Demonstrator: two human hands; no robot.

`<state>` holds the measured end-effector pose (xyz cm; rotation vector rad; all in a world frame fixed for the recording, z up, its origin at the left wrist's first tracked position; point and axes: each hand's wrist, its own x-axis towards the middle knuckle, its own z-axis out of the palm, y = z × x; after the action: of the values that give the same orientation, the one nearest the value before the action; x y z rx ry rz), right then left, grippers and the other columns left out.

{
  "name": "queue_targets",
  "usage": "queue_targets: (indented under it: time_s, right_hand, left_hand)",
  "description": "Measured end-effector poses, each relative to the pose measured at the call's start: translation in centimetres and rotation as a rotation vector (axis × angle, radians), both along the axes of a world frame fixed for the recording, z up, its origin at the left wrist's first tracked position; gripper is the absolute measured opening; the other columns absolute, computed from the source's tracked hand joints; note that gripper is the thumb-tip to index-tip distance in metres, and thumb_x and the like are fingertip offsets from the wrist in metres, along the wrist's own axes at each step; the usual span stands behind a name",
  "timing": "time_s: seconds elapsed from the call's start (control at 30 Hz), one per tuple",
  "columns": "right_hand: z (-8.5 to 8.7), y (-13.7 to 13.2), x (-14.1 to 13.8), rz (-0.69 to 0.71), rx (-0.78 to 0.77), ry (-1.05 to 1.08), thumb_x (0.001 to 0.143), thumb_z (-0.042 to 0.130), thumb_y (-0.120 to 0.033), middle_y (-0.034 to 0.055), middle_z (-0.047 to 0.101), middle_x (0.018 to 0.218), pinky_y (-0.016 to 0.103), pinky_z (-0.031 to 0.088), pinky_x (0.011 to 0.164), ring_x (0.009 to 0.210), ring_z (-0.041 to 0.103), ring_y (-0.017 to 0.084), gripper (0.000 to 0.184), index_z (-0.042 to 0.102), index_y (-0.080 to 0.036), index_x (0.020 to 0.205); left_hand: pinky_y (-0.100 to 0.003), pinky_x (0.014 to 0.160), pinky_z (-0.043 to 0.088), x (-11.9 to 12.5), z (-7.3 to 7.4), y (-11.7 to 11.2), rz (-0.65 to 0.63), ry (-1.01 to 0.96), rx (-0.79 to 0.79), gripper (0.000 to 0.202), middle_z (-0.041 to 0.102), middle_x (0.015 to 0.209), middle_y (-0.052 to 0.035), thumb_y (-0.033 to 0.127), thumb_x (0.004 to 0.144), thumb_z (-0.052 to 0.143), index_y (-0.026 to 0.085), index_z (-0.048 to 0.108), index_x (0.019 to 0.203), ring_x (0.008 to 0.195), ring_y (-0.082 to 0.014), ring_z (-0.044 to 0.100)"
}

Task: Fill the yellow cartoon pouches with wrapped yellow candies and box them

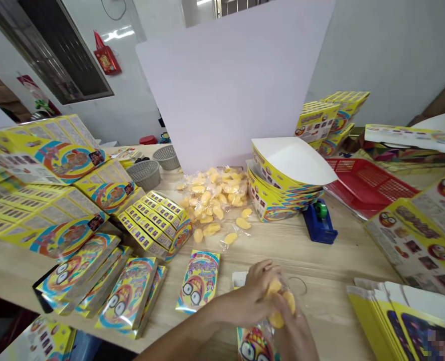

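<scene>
My left hand [259, 292] and my right hand [294, 321] come together low in the view, closed around several yellow oval pieces [277, 319] in clear wrappers. Fingers hide part of the pieces. Beneath the hands is a colourful cartoon-print box [255, 345], mostly covered by them, and a white flap [239, 279] shows beside my left hand. Left of it a similar flat box [199, 282] lies face up on the table. Farther back spreads a heap of the same wrapped yellow pieces [217, 193], a few of them loose in front.
Stacks of filled display cartons [71, 150] and flat boxes [128, 293] stand at left. Nested open trays [282, 185], a blue tape dispenser [320, 223] and a red basket [368, 183] sit at right. A white board [233, 85] rises behind the heap.
</scene>
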<state>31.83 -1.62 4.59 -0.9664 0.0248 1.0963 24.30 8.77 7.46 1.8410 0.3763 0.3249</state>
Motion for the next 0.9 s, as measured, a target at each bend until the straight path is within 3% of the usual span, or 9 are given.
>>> queue_targets:
  time_s: [0.07,0.2,0.27,0.37,0.5,0.6,0.7,0.8,0.9]
  right_hand:
    - [-0.4,-0.2,-0.2,0.046,-0.012,0.051,0.052,0.081,-0.039,0.0054,0.071,0.093,0.033,0.05,0.079,0.095,0.063,0.025,0.062,0.062,-0.024,0.108]
    - [-1.3,-1.5,-0.1,0.078,-0.058,0.216,0.058,0.078,-0.037,0.0045,0.072,0.081,0.034,0.053,0.067,0.082,0.067,0.026,0.051,0.064,-0.02,0.103]
    - [-1.6,-2.1,0.1,0.036,-0.055,0.214,0.057,0.078,-0.038,0.0047,0.072,0.081,0.034,0.053,0.064,0.081,0.067,0.026,0.05,0.064,-0.021,0.103]
    - [-1.8,-2.7,0.4,-0.014,-0.054,0.189,0.059,0.077,-0.04,0.0041,0.072,0.086,0.033,0.053,0.065,0.081,0.067,0.025,0.05,0.064,-0.023,0.104]
    - [-1.9,-3.1,1.1,-0.039,-0.047,0.206,0.056,0.08,-0.036,0.0008,0.071,0.087,0.031,0.053,0.066,0.078,0.067,0.022,0.059,0.061,-0.027,0.111]
    - [-1.5,-3.1,1.4,-0.043,-0.036,0.192,0.051,0.083,-0.029,-0.001,0.071,0.084,0.029,0.052,0.064,0.078,0.066,0.021,0.071,0.057,-0.03,0.116]
    - [-0.7,-2.8,1.3,-0.001,-0.042,0.168,0.05,0.083,-0.029,0.0012,0.071,0.088,0.031,0.052,0.065,0.079,0.066,0.023,0.073,0.056,-0.029,0.117]
    - [-0.1,-2.2,0.9,0.009,-0.044,0.137,0.049,0.083,-0.032,0.0035,0.071,0.087,0.032,0.052,0.066,0.077,0.065,0.023,0.07,0.059,-0.025,0.115]
    - [-0.2,-1.8,0.6,0.003,-0.048,0.117,0.045,0.085,-0.033,0.0015,0.07,0.08,0.027,0.051,0.065,0.072,0.065,0.019,0.068,0.062,-0.025,0.109]
  left_hand:
    - [-0.041,0.102,0.028,1.6,-2.1,2.1,-0.069,0.097,0.13,0.044,0.044,0.133,-0.0128,0.044,0.089,0.034,0.021,0.05,0.123,0.127,-0.0245,0.034]
    - [-0.047,0.109,0.007,4.8,-5.0,8.8,0.188,0.214,0.245,0.045,0.031,0.142,-0.0159,0.029,0.08,0.05,0.014,0.048,0.123,0.136,-0.0296,0.013]
    - [-0.05,0.108,0.0,5.8,-5.7,11.6,0.251,0.231,0.237,0.047,0.033,0.141,-0.0172,0.023,0.072,0.058,0.013,0.05,0.117,0.136,-0.0324,0.01]
    - [-0.049,0.108,0.009,6.6,-5.8,13.5,0.341,0.203,0.176,0.035,0.046,0.129,-0.015,0.02,0.071,0.058,0.015,0.054,0.105,0.131,-0.0307,0.023]
    - [-0.044,0.093,0.035,6.4,-4.0,12.5,0.445,0.07,-0.016,0.027,0.058,0.093,-0.0093,0.03,0.087,0.035,0.015,0.053,0.101,0.098,-0.0234,0.051]
    - [-0.033,0.069,0.045,4.7,-1.5,10.2,0.426,-0.027,-0.19,0.047,0.048,0.067,-0.0015,0.043,0.091,0.019,0.012,0.054,0.098,0.06,-0.0143,0.049]
    - [-0.022,0.05,0.039,2.2,1.5,7.1,0.324,-0.237,-0.587,0.057,0.034,0.058,0.0054,0.062,0.083,0.032,0.012,0.056,0.095,0.044,-0.0069,0.032]
    - [-0.016,0.04,0.027,0.2,3.9,4.0,0.176,-0.401,-0.992,0.054,0.031,0.053,0.0085,0.065,0.07,0.054,0.014,0.056,0.087,0.039,-0.0035,0.021]
    - [-0.014,0.035,0.019,-0.8,5.1,2.1,0.12,-0.393,-1.044,0.05,0.028,0.048,0.0103,0.064,0.068,0.058,0.015,0.051,0.073,0.035,-0.0018,0.014]
